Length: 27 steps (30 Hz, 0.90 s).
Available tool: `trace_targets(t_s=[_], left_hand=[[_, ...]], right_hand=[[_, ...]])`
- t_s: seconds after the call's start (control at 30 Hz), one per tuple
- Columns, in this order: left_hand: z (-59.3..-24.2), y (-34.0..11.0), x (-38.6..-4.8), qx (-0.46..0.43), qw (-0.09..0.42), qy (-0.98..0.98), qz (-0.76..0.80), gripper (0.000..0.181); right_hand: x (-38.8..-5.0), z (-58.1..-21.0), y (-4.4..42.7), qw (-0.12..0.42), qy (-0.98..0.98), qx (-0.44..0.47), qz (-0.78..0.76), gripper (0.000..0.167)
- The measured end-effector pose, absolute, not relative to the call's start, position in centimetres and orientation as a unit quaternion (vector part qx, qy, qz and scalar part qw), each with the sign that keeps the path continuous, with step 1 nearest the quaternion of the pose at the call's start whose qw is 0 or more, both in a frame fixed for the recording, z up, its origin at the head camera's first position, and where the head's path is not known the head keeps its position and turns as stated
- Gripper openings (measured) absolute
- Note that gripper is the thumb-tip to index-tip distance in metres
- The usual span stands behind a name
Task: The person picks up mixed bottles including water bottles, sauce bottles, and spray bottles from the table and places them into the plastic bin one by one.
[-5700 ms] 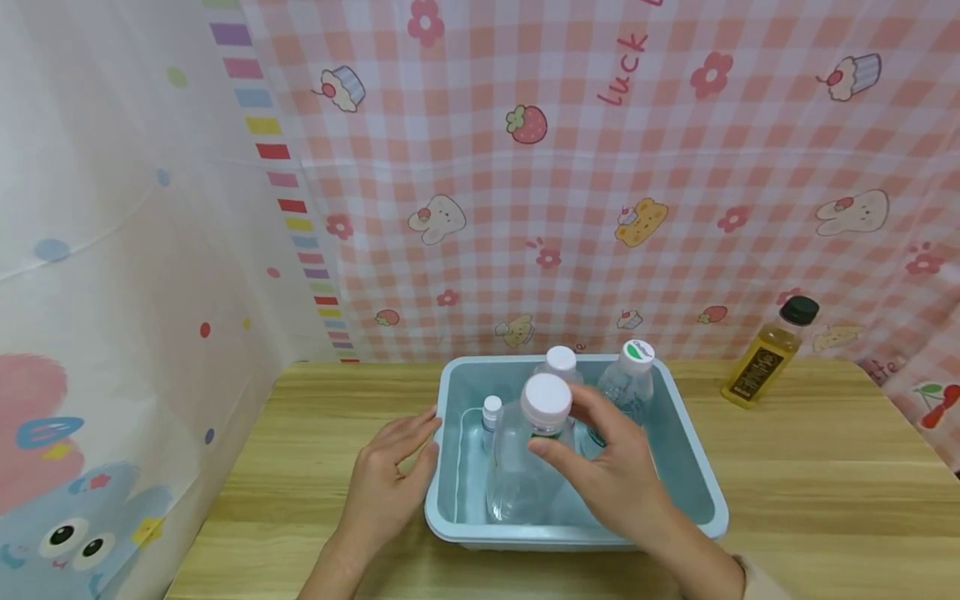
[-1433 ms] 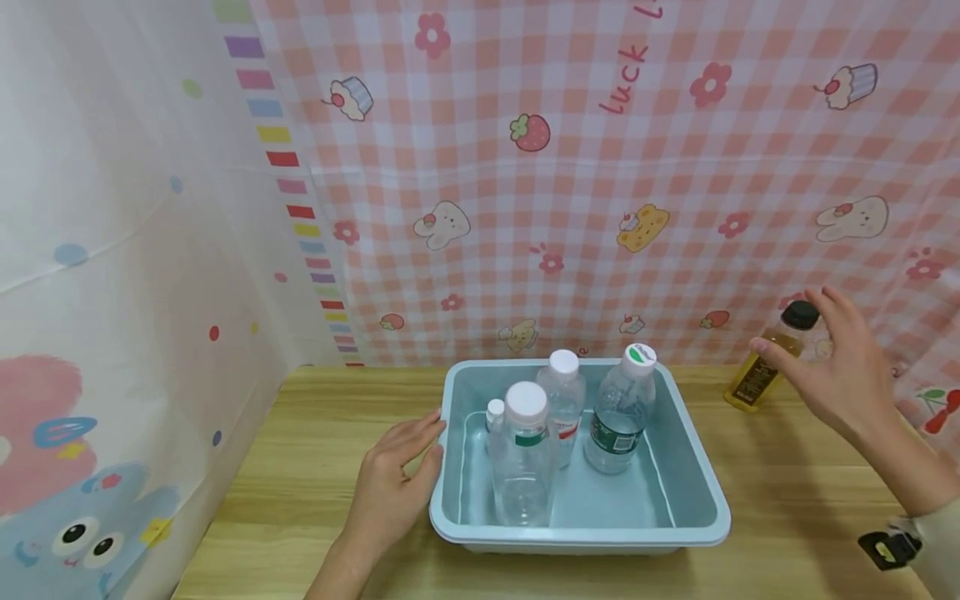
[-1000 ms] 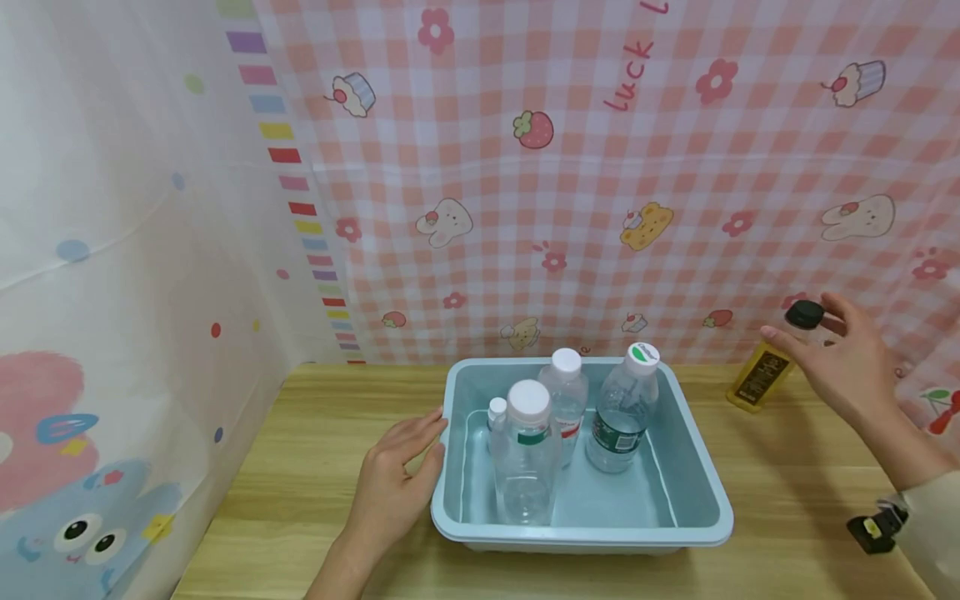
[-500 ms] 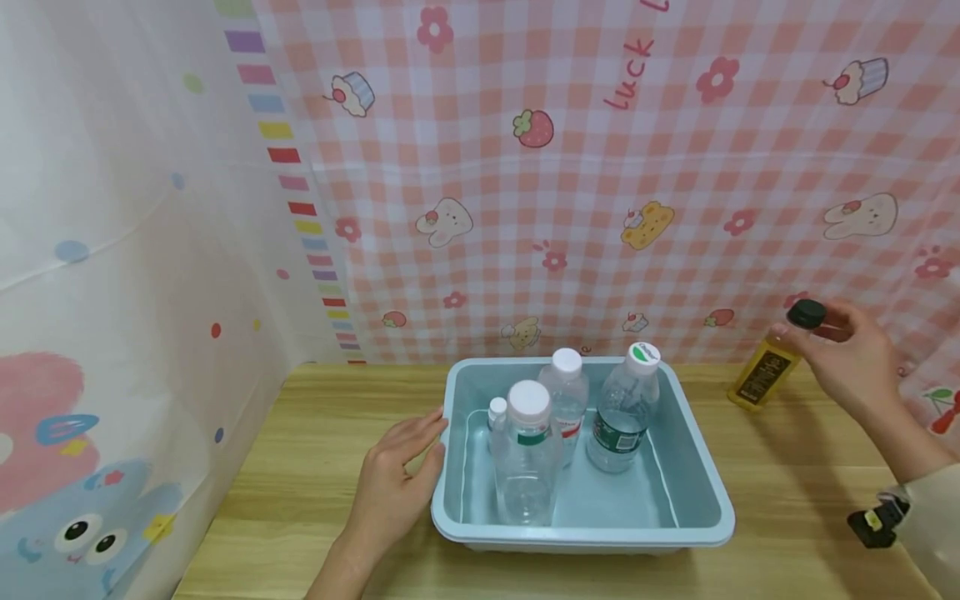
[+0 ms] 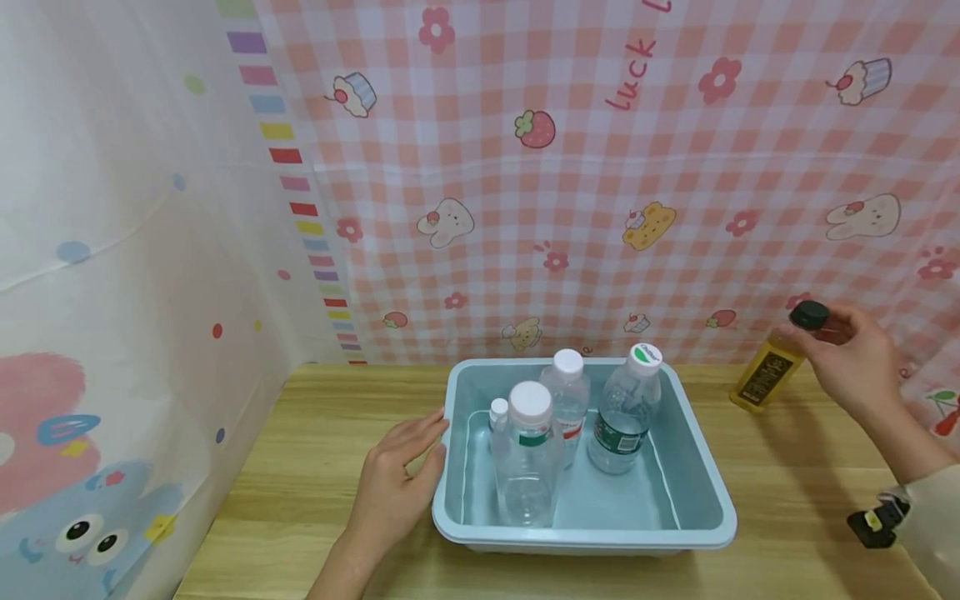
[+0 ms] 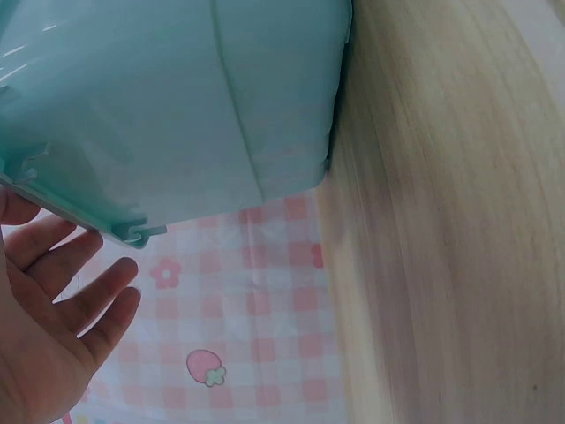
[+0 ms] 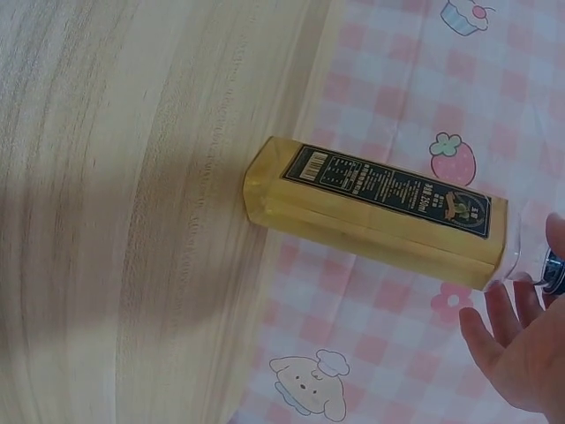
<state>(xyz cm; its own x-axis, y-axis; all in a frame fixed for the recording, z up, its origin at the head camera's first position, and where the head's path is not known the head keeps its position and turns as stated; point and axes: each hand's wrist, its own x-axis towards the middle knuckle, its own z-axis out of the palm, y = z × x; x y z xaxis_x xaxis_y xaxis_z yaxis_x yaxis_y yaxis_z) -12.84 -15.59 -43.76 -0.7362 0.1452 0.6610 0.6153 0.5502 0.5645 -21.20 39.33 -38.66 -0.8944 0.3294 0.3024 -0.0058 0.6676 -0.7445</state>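
A bottle of yellow oil with a dark cap and black label stands at the table's right rear. My right hand holds it near the neck, thumb in front and fingers behind. In the right wrist view the oil bottle has its base on the wood, and the fingers reach its neck. My left hand rests against the left rim of a light blue plastic basin. The left wrist view shows relaxed fingers at the basin's edge.
Inside the basin stand a large clear bottle, a small white-capped bottle, a bottle with a red-marked label and a green-labelled bottle. A checked curtain hangs behind the wooden table.
My right hand has left the large clear bottle, now standing in the basin, and moved right to the oil bottle, where its fingers have closed round the neck. The left hand stays at the rim.
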Motion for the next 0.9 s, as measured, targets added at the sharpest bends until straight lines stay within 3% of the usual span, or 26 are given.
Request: trace_targets(t_s=[0.23, 0.9], left_hand=[[-43.84, -15.63, -12.91, -0.233, 0.284, -0.831, -0.417, 0.032], [-43.74, -15.67, -12.89, -0.231, 0.285, -0.833, -0.413, 0.031]], right_hand=[[-21.44, -38.86, 38.85, 0.220, -0.902, -0.113, 0.354, 0.056], [-21.19, -38.58, 38.82, 0.238, -0.915, -0.093, 0.313, 0.049]])
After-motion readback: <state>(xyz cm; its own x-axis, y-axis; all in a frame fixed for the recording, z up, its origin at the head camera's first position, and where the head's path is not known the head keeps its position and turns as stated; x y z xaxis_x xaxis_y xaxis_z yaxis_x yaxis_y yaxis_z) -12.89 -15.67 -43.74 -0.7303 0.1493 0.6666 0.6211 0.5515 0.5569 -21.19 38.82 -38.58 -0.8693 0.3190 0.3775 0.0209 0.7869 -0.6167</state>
